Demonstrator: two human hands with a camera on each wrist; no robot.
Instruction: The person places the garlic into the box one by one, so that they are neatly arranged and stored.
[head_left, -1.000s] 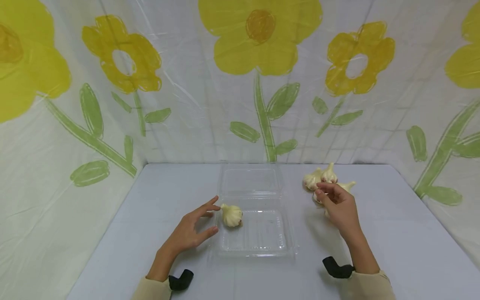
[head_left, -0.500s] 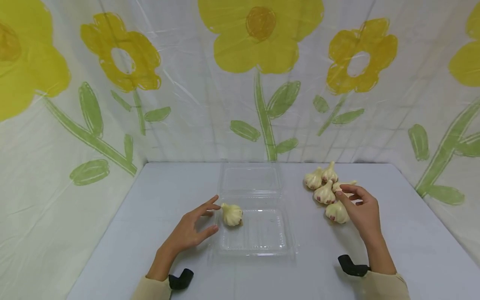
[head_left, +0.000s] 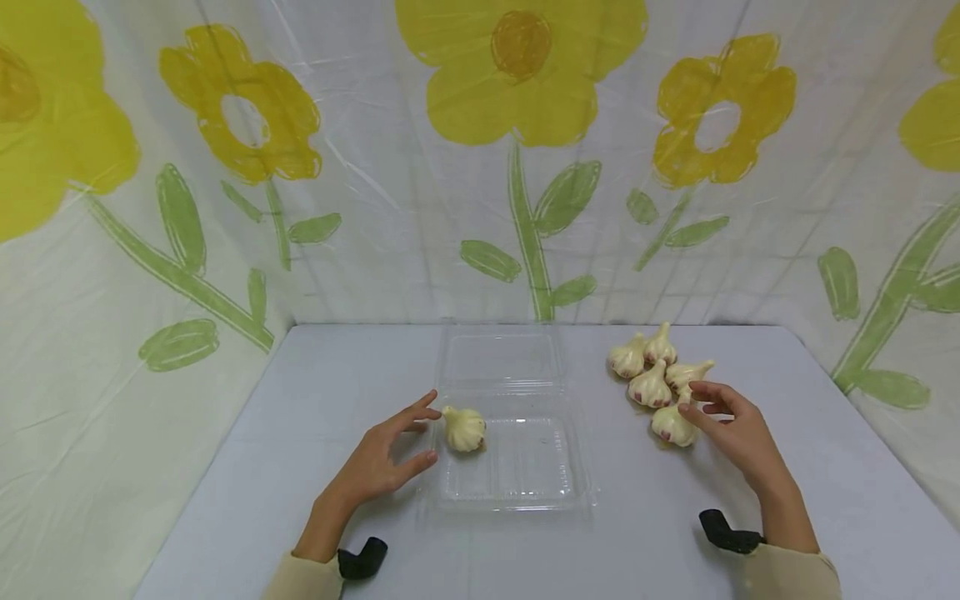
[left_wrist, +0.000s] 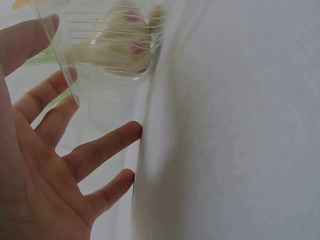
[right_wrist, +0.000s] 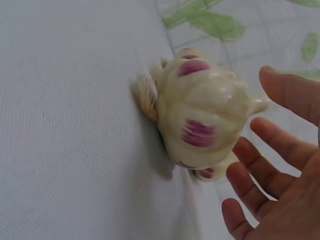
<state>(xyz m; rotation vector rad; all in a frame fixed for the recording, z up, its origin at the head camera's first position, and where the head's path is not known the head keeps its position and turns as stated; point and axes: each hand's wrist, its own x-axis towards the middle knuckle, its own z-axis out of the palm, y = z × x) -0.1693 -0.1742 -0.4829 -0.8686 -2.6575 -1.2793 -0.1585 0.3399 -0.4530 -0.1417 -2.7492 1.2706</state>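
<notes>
A clear plastic clamshell box (head_left: pixel 532 471) lies with its lid folded back, and one garlic bulb (head_left: pixel 465 431) sits at the left inside it. My left hand (head_left: pixel 375 463) is at the box's left side, fingers spread; the left wrist view has its fingertips (left_wrist: pixel 70 75) right at the clear rim. On the right, my right hand (head_left: pixel 741 435) is beside the nearest bulb (head_left: pixel 672 427) of a garlic group, thumb and fingers parted around its stem end. Close up in the right wrist view, that bulb (right_wrist: pixel 205 112) shows purple streaks and roots, with the fingers loosely bent near it.
Several more garlic bulbs (head_left: pixel 648 386) cluster behind the right hand's bulb, towards the back right of the white table (head_left: pixel 315 375). The box's lid (head_left: pixel 501 360) lies flat behind its base. A flower-painted sheet (head_left: pixel 375 250) stands along the back and sides.
My right hand has moved right and back towards me from over the garlic group, uncovering the bulbs, and now is beside the nearest one. The left hand stays at the box.
</notes>
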